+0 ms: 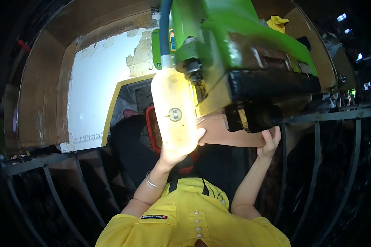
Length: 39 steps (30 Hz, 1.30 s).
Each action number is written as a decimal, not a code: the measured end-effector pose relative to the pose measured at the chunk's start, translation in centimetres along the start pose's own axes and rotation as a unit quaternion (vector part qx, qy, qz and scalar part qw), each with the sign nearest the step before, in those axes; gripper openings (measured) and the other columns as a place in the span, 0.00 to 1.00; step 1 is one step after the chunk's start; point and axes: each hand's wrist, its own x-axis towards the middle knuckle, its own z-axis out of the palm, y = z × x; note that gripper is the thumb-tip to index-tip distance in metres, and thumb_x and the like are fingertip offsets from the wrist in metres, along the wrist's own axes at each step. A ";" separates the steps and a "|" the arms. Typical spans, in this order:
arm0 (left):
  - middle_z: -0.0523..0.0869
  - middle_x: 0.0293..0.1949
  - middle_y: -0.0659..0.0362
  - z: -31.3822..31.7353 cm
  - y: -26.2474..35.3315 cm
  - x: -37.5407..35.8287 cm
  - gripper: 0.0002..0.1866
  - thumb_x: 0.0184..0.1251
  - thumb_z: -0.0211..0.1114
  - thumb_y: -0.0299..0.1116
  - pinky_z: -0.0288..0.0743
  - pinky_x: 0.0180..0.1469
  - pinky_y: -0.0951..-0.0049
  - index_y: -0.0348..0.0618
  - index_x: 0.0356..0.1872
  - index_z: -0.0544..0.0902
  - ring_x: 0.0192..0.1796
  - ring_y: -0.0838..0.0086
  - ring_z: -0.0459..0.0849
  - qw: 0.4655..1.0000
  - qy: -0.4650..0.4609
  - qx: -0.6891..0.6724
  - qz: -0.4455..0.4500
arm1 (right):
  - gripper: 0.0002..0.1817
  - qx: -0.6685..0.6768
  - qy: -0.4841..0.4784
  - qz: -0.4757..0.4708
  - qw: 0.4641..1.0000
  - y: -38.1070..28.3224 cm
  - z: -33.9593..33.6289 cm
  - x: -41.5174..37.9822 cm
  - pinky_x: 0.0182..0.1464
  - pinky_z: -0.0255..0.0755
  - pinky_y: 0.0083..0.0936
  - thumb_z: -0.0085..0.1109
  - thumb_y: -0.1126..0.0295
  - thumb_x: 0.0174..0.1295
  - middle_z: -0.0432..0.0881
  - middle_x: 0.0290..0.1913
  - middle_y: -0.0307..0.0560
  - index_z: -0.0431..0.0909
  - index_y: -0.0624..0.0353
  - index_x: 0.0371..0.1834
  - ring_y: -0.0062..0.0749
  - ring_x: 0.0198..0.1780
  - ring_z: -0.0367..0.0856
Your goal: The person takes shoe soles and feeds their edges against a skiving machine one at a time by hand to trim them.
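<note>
A flat tan piece [231,135], perhaps leather, stretches between my hands beneath the green machine's head [251,45]. My right hand [270,142] grips its right end, fingers bent around the edge. At the left end, the thumb of my left hand [173,157] presses on the piece; most of the other fingers are hidden behind a brightly lit lamp [175,127]. The machine's dark lower part [255,117] covers the far side of the piece, so I cannot see whether the two touch.
A white table [90,90] with a yellow edge stands left of the machine, with cardboard walls [45,90] around it. Below the lamp is a red container [152,127] near my legs. Metal racks [317,144] flank me. A yellow cloth [277,24] lies at the back right.
</note>
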 end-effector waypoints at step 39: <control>0.85 0.31 0.61 -4.1 3.9 -1.2 0.14 0.52 0.75 0.24 0.75 0.39 0.79 0.37 0.39 0.82 0.34 0.80 0.81 0.926 -0.014 0.373 0.047 | 0.15 -0.009 -0.158 0.059 0.986 0.2 10.7 -2.1 0.43 0.74 0.16 0.62 0.82 0.59 0.82 0.41 0.48 0.67 0.64 0.44 0.22 0.43 0.81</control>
